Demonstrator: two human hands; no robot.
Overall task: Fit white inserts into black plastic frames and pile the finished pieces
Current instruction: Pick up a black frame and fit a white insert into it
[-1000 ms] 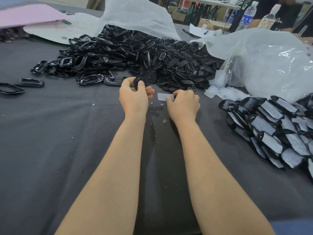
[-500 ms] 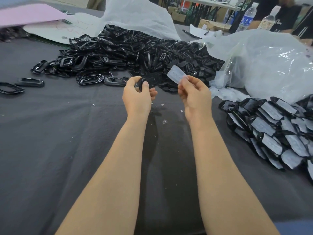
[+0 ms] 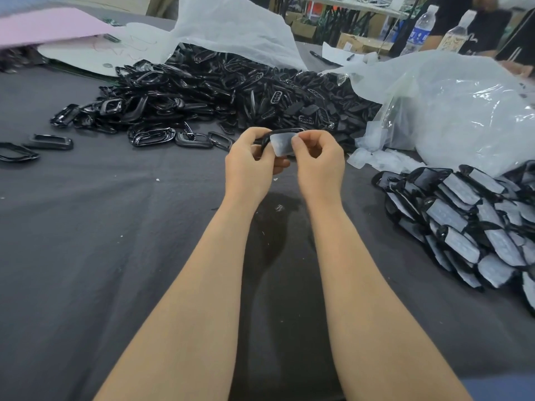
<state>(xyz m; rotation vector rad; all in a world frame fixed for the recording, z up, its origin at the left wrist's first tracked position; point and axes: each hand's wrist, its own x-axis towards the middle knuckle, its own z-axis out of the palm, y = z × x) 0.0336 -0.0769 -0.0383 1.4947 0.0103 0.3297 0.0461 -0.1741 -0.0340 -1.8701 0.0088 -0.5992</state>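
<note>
Head cam: L hand (image 3: 249, 166) grips black frame (image 3: 285, 131) at its left end, fingers curled round it. R hand (image 3: 320, 166) pinches white insert (image 3: 282, 143) btwn thumb + forefinger. Insert sits against the frame, both held above counter (image 3: 86, 227), mid-view. Loose frames heap (image 3: 231, 96) just behind hands. Finished pcs pile (image 3: 463, 221) at right, clear bag (image 3: 463, 111) behind it.

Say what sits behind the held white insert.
A black frame, gripped by the left hand; only its top rim and left end show, the white insert hides the rest.
</note>
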